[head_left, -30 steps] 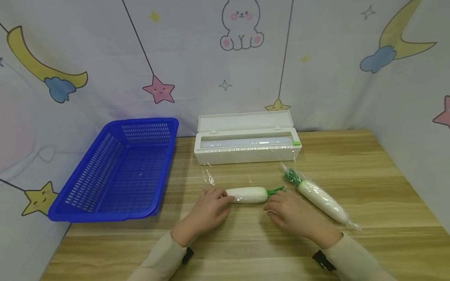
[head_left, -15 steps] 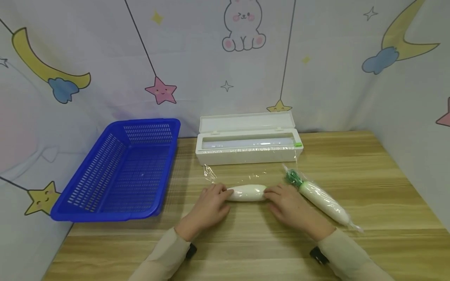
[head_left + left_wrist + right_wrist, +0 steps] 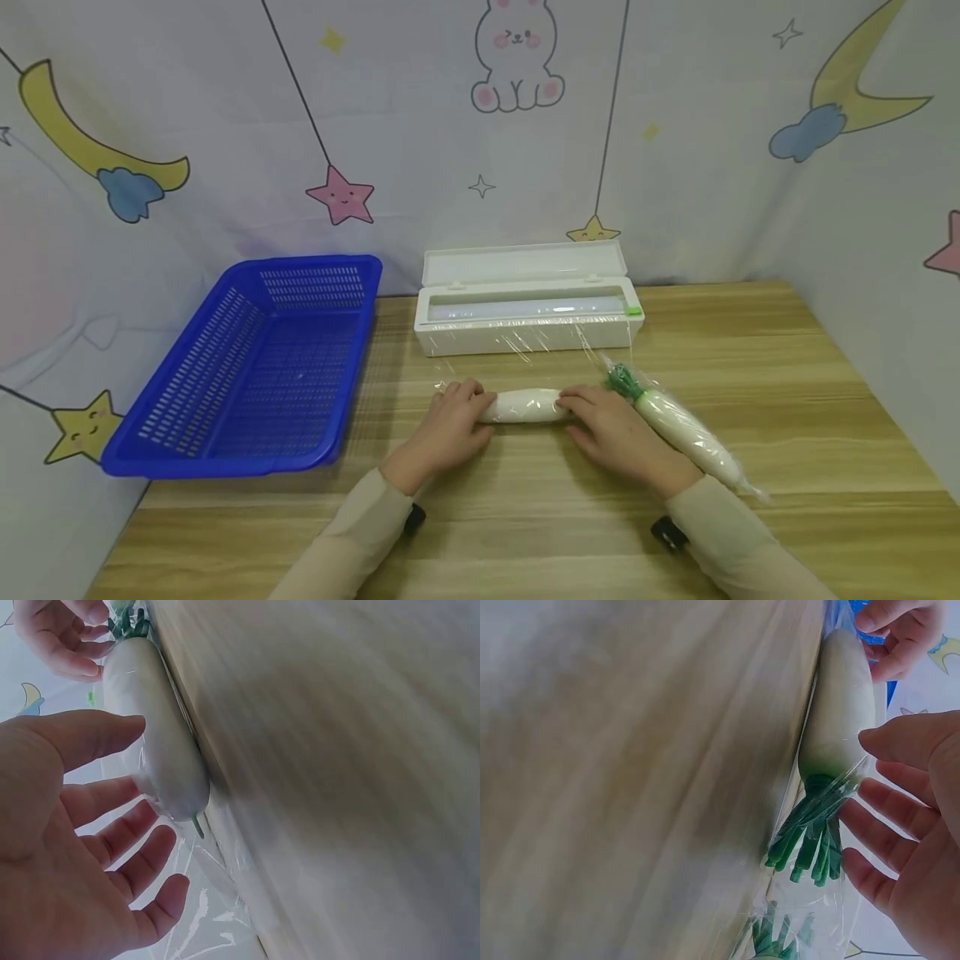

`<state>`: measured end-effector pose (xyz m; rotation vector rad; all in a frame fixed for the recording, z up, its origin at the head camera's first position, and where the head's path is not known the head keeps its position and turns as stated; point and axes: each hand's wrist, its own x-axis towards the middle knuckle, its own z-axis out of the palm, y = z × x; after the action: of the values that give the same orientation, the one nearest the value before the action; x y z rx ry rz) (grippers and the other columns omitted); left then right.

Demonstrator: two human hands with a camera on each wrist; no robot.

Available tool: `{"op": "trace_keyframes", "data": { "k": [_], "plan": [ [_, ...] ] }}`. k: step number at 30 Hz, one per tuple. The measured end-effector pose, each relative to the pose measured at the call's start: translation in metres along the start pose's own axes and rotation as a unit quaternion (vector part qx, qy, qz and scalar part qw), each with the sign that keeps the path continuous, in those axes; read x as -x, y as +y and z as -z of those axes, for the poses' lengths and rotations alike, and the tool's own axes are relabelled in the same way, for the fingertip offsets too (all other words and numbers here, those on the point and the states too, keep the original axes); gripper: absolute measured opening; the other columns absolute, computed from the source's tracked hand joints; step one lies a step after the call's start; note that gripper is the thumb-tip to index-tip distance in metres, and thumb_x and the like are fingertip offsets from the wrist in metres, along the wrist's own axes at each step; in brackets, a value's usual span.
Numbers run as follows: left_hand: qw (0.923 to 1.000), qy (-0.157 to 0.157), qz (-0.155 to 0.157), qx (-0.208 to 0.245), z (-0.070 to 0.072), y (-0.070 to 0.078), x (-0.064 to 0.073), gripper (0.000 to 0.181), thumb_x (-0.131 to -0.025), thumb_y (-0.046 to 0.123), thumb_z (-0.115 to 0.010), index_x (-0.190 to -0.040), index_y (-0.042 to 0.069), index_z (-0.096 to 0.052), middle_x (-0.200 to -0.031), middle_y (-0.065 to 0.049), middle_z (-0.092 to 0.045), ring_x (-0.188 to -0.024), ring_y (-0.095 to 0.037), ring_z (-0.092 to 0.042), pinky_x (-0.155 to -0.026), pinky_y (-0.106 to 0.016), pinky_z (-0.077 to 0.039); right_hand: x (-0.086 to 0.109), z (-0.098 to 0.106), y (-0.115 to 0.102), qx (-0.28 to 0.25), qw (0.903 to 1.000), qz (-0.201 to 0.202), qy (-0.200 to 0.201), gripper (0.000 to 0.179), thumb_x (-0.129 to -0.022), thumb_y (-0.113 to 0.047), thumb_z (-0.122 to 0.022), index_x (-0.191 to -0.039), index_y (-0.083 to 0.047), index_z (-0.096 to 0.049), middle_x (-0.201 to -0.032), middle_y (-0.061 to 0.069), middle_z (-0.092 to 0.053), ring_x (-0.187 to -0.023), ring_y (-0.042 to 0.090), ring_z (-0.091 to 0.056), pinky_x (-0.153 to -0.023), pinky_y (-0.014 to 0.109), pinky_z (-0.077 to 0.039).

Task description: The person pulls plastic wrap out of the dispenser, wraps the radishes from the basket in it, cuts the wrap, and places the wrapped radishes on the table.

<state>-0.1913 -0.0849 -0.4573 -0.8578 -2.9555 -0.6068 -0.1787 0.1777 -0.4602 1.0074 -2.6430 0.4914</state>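
Note:
A white radish (image 3: 527, 406) lies crosswise on the table, clear film glinting over it. My left hand (image 3: 444, 421) touches its tapered end; the fingers look spread and loosely bent in the left wrist view. At the leafy end, my right hand (image 3: 615, 429) has its thumb and fingertips against the radish and film, beside the green leaves (image 3: 810, 832). That hand hides the leaves in the head view. Loose plastic wrap (image 3: 195, 922) spreads past the tapered end. To the right lies a second radish (image 3: 690, 429), wrapped in film with twisted ends.
Behind the radish stands a white cling film box (image 3: 525, 337), lid up, film drawn out over its front edge. A blue plastic basket (image 3: 300, 375) is at the left. A patterned cloth backdrop (image 3: 420, 125) rises behind the wooden table (image 3: 517, 533).
The radish has rolled slightly away from me towards the box, both hands moving along with it. The right hand has come over its leaves, and the film from the box shows new creases.

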Motion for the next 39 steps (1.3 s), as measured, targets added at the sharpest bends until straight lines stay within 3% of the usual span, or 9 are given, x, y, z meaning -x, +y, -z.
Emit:
{"op": "trace_keyframes", "data": {
  "k": [7,13,19,28,31,39],
  "plan": [
    [1.0000,-0.003,-0.003,0.004,0.001,-0.005,-0.008,0.041,-0.086,0.017,-0.070,-0.124,0.003,-0.063,-0.110,-0.010,-0.058,-0.097,-0.027,-0.049,-0.079,-0.043,-0.039,-0.006,-0.003,0.007,-0.002,1.0000,0.001,0.004,0.034,-0.079,-0.008,-0.075,-0.111,-0.002,-0.066,-0.114,0.012,-0.064,-0.104,0.027,-0.062,-0.085,0.044,-0.048],
    [0.9999,-0.006,0.000,0.011,0.000,-0.010,-0.013,0.039,-0.088,0.020,-0.069,-0.123,0.003,-0.064,-0.109,-0.007,-0.060,-0.096,-0.025,-0.049,-0.078,-0.040,-0.038,-0.011,-0.004,0.011,-0.015,0.9998,-0.009,-0.002,0.033,-0.079,-0.010,-0.075,-0.110,-0.002,-0.066,-0.114,0.013,-0.064,-0.105,0.030,-0.061,-0.091,0.047,-0.046],
    [0.9991,-0.012,0.000,0.041,0.000,-0.016,-0.016,0.039,-0.088,0.018,-0.068,-0.123,0.003,-0.063,-0.113,-0.008,-0.060,-0.106,-0.027,-0.050,-0.083,-0.044,-0.038,-0.014,-0.007,0.016,-0.023,0.9996,-0.013,-0.003,0.035,-0.078,-0.011,-0.077,-0.109,-0.001,-0.066,-0.113,0.013,-0.065,-0.106,0.031,-0.060,-0.093,0.048,-0.046],
    [0.9974,0.002,-0.019,0.070,-0.001,-0.026,-0.020,0.029,-0.088,0.017,-0.069,-0.115,0.007,-0.064,-0.120,-0.008,-0.064,-0.108,-0.025,-0.052,-0.084,-0.044,-0.037,-0.020,-0.011,0.029,-0.077,0.9966,-0.024,-0.017,0.035,-0.078,-0.010,-0.077,-0.109,-0.001,-0.065,-0.111,0.011,-0.064,-0.106,0.028,-0.059,-0.094,0.043,-0.046],
    [0.9964,-0.002,-0.025,0.081,0.000,-0.028,-0.021,0.028,-0.088,0.016,-0.068,-0.114,0.007,-0.064,-0.121,-0.008,-0.063,-0.110,-0.025,-0.052,-0.086,-0.044,-0.037,-0.021,-0.011,0.032,-0.086,0.9956,-0.031,-0.024,0.037,-0.077,-0.011,-0.079,-0.109,-0.002,-0.065,-0.112,0.010,-0.064,-0.108,0.028,-0.058,-0.095,0.043,-0.046],
    [0.9971,-0.032,-0.038,0.058,0.004,-0.030,-0.024,0.037,-0.087,0.020,-0.070,-0.120,0.007,-0.062,-0.126,-0.009,-0.061,-0.114,-0.026,-0.051,-0.090,-0.047,-0.037,-0.023,-0.011,0.036,-0.087,0.9949,-0.033,-0.038,0.034,-0.078,-0.012,-0.079,-0.108,-0.004,-0.066,-0.112,0.010,-0.065,-0.108,0.029,-0.059,-0.096,0.045,-0.045]
  ]
}}
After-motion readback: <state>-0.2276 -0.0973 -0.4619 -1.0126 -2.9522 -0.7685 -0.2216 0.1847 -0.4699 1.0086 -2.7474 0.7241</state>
